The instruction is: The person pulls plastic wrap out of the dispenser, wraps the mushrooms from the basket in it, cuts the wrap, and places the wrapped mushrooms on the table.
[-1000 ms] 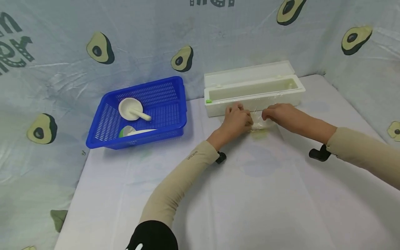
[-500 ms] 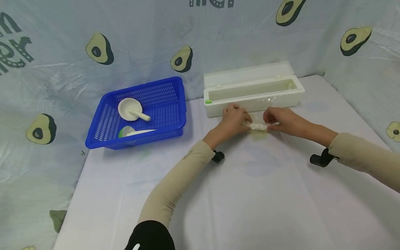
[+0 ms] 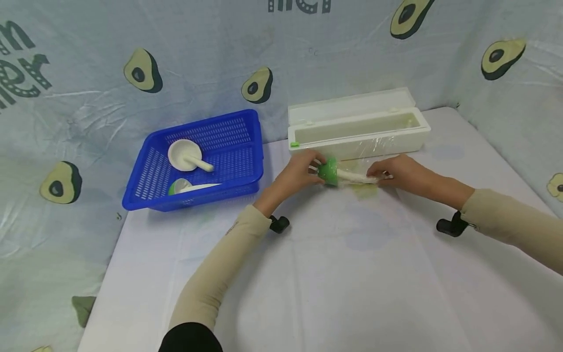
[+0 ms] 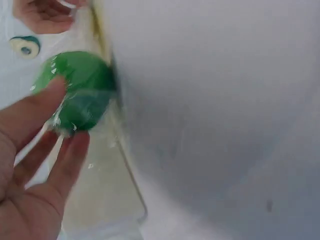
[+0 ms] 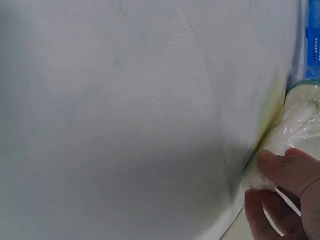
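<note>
A ladle with a green bowl and a pale handle lies sideways in front of the white box, covered in clear cling film. My left hand holds the bowl, thumb on one side and fingers on the other; shiny film over the green bowl shows in the left wrist view. With thumb and fingers, my right hand pinches the film-wrapped handle end. Crinkled cling film around the ladle shows in the right wrist view. Film also stretches up the front of the box.
The long white box stands at the back with its lid up and a green piece at its left end. Left of it is a blue basket holding a white ladle and a green-and-white one.
My left hand has moved left and now holds the green bowl, which was hidden before. My right hand has come down onto the wrapped handle end and pinches it.
</note>
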Motion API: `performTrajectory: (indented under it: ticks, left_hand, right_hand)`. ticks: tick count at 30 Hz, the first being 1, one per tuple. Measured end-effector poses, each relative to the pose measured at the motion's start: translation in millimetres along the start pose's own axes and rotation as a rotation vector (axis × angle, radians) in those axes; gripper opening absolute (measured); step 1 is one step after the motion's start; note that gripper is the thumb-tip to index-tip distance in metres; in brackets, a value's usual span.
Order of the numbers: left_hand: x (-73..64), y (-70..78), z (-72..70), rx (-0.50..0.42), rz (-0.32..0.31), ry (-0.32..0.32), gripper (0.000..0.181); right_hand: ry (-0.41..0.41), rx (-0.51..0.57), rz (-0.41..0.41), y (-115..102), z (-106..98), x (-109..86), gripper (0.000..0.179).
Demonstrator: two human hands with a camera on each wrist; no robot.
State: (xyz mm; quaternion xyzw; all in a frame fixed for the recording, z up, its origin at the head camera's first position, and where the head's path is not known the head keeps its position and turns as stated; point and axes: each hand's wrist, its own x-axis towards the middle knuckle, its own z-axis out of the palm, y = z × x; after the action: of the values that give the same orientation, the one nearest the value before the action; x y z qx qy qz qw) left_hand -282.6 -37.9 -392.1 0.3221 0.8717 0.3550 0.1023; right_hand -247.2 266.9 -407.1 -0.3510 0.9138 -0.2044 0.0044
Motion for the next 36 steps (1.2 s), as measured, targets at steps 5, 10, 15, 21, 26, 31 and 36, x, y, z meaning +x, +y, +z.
performTrajectory:
  ticks: [5,10,15,21,26,31,36]
  left_hand:
    - [-1.9,-4.0,-3.5,0.073,0.134,0.041,0.025]
    - [2.4,-4.5,-5.0,0.242,0.246,0.103,0.016]
    - [2.1,-4.2,-0.5,0.288,0.241,0.133,0.007]
    - [2.7,-5.3,6.9,0.176,0.240,0.139,0.008]
    - [3.7,-4.7,11.6,0.148,0.180,0.088,0.029]
    - [7.9,-4.1,18.0,0.188,0.139,0.101,0.048]
    - [7.8,-3.5,19.1,0.176,0.133,0.135,0.045]
  right_hand:
    - [-0.043,-0.088,-0.070,-4,3,6.5,0.053]
    - [-0.055,-0.151,-0.157,-8,4,12.5,0.058]
    - [-0.002,-0.090,-0.189,-6,9,15.8,0.055]
    - [0.011,-0.036,-0.129,-11,15,25.6,0.047]
    - [0.027,-0.035,-0.080,-19,16,33.3,0.032]
    - [0.074,-0.029,-0.103,-19,6,34.9,0.030]
    - [0.067,-0.093,-0.082,-20,10,37.6,0.029]
